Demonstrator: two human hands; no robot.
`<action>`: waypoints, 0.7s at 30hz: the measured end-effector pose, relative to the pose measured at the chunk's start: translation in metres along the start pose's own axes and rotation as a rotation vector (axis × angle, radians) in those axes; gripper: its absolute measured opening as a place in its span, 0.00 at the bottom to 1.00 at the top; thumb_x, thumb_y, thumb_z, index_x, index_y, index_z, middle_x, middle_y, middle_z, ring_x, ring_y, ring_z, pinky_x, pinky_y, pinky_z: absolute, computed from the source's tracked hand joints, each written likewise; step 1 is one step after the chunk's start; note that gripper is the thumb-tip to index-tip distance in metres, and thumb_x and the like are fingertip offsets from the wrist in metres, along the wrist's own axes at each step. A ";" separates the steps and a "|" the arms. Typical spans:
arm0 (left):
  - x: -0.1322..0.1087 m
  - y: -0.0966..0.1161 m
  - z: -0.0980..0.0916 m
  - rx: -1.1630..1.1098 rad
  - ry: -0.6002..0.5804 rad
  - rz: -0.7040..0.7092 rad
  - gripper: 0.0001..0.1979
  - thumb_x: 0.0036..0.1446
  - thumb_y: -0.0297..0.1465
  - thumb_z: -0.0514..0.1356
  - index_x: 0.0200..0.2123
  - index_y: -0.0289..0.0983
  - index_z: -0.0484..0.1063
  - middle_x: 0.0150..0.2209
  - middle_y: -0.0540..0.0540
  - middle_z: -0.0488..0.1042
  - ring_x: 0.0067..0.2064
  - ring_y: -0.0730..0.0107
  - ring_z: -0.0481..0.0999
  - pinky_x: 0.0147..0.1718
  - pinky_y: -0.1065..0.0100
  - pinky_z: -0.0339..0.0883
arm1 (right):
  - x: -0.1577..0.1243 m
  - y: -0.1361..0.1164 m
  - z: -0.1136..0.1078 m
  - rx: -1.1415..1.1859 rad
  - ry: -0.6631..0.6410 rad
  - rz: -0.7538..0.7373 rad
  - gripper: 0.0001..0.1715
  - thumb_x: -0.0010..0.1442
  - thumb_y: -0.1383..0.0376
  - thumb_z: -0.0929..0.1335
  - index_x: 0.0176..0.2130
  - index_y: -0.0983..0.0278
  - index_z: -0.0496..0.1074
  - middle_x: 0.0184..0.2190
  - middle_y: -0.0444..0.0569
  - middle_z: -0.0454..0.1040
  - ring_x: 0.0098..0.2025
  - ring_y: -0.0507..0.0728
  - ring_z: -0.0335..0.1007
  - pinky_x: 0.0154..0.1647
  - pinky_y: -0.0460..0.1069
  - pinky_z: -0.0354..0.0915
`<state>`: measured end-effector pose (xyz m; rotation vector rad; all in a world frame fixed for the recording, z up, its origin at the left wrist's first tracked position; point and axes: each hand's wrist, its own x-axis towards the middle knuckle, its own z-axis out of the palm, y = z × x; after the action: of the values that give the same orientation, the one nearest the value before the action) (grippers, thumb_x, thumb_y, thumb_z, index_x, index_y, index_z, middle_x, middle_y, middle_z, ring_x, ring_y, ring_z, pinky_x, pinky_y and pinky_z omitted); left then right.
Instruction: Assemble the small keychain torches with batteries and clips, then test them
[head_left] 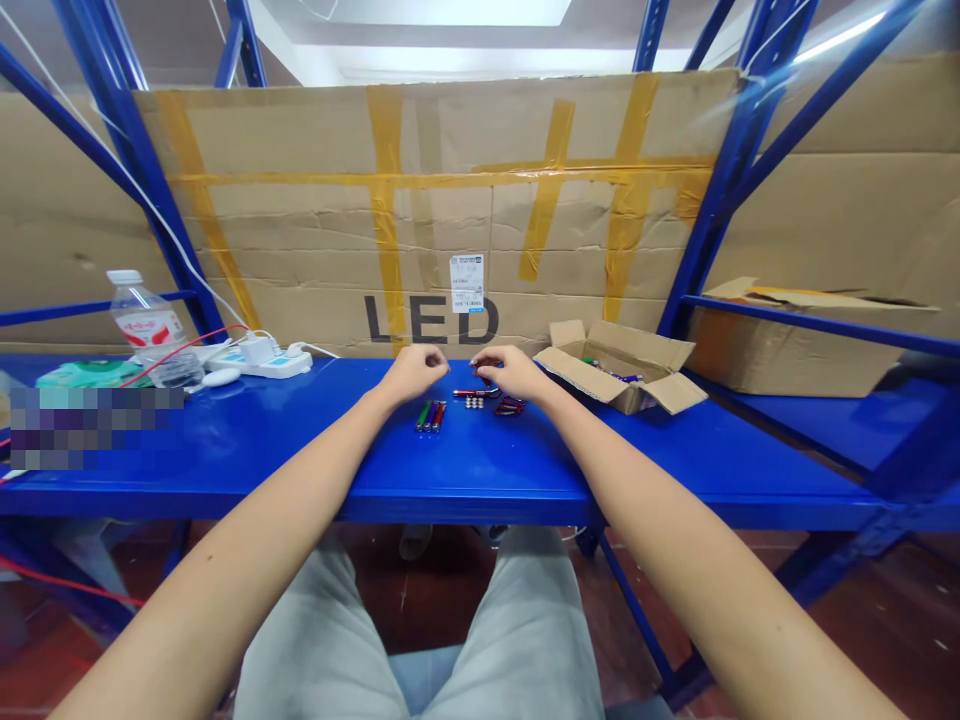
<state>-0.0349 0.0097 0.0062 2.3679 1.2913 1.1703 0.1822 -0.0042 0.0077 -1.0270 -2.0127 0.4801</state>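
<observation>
Above the blue tabletop, my left hand (415,373) is closed, thumb and fingertips together; anything in them is too small to tell. Facing it across a small gap, my right hand (513,372) is curled closed, with something dark and reddish partly showing at its fingers. Below the hands lies a row of slim metallic tubes (430,417) in green, purple and red, like small penlights. Under my right hand rest a red tube (471,393), a group of small silver button-like pieces (475,403) and a little pile of dark red parts (510,406).
An open cardboard box (622,368) with colourful tubes inside stands to the right. A larger carton (795,345) is beyond it. At left are a plastic bottle (154,330), a white power strip (274,360) and a red cable. A tall cardboard sheet (315,240) backs the table.
</observation>
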 end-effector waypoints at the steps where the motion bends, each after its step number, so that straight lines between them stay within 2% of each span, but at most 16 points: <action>1: -0.001 0.007 0.001 -0.084 0.084 -0.013 0.07 0.49 0.32 0.61 0.29 0.35 0.76 0.29 0.45 0.79 0.32 0.67 0.75 0.32 0.69 0.66 | 0.000 0.000 0.001 -0.016 0.009 -0.018 0.10 0.57 0.74 0.68 0.37 0.66 0.78 0.38 0.52 0.80 0.39 0.55 0.74 0.45 0.51 0.67; 2: -0.002 0.014 0.003 -0.174 0.118 -0.022 0.07 0.50 0.33 0.61 0.30 0.35 0.76 0.28 0.46 0.78 0.31 0.68 0.75 0.32 0.69 0.67 | 0.000 0.000 0.002 -0.024 0.013 -0.037 0.10 0.57 0.74 0.67 0.38 0.66 0.78 0.38 0.52 0.80 0.40 0.56 0.73 0.45 0.51 0.67; 6: -0.007 0.032 0.014 -0.349 0.088 -0.017 0.08 0.50 0.33 0.61 0.31 0.34 0.75 0.26 0.47 0.76 0.28 0.71 0.74 0.27 0.71 0.66 | -0.001 0.000 0.009 -0.062 -0.021 -0.086 0.12 0.60 0.73 0.64 0.39 0.67 0.77 0.36 0.51 0.79 0.38 0.55 0.71 0.43 0.51 0.65; 8: -0.008 0.033 0.018 -0.355 0.073 -0.026 0.07 0.50 0.32 0.61 0.31 0.34 0.75 0.25 0.47 0.76 0.27 0.71 0.73 0.25 0.72 0.65 | -0.001 0.000 0.011 -0.084 -0.023 -0.094 0.13 0.61 0.73 0.62 0.39 0.67 0.76 0.35 0.51 0.78 0.37 0.56 0.70 0.42 0.51 0.65; 11: -0.008 0.030 0.018 -0.365 0.047 -0.046 0.07 0.49 0.31 0.62 0.31 0.33 0.75 0.25 0.46 0.76 0.26 0.72 0.73 0.23 0.74 0.63 | 0.000 0.000 0.014 -0.088 0.005 -0.121 0.14 0.62 0.73 0.61 0.40 0.67 0.75 0.39 0.52 0.77 0.41 0.57 0.70 0.46 0.52 0.63; 14: -0.008 0.029 0.015 -0.417 0.021 -0.063 0.07 0.50 0.32 0.62 0.30 0.33 0.75 0.23 0.47 0.75 0.23 0.74 0.71 0.20 0.74 0.62 | -0.001 0.001 0.017 -0.100 0.045 -0.198 0.11 0.60 0.71 0.64 0.41 0.66 0.72 0.42 0.53 0.75 0.45 0.58 0.69 0.50 0.53 0.63; 17: -0.009 0.030 0.013 -0.458 -0.002 -0.074 0.07 0.50 0.31 0.62 0.30 0.33 0.74 0.23 0.48 0.74 0.21 0.76 0.69 0.18 0.74 0.61 | -0.004 0.003 0.017 -0.140 0.103 -0.281 0.14 0.54 0.72 0.67 0.43 0.65 0.67 0.41 0.53 0.71 0.44 0.59 0.67 0.47 0.53 0.64; 21: -0.009 0.031 0.012 -0.492 -0.037 -0.074 0.07 0.50 0.31 0.62 0.28 0.33 0.74 0.25 0.46 0.76 0.24 0.75 0.71 0.19 0.74 0.62 | -0.007 0.005 0.015 -0.270 0.147 -0.379 0.14 0.52 0.77 0.62 0.38 0.62 0.62 0.39 0.52 0.67 0.40 0.58 0.63 0.42 0.53 0.63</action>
<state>-0.0096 -0.0136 0.0086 1.9579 0.9339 1.2428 0.1753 -0.0067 -0.0073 -0.7803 -2.1093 -0.0676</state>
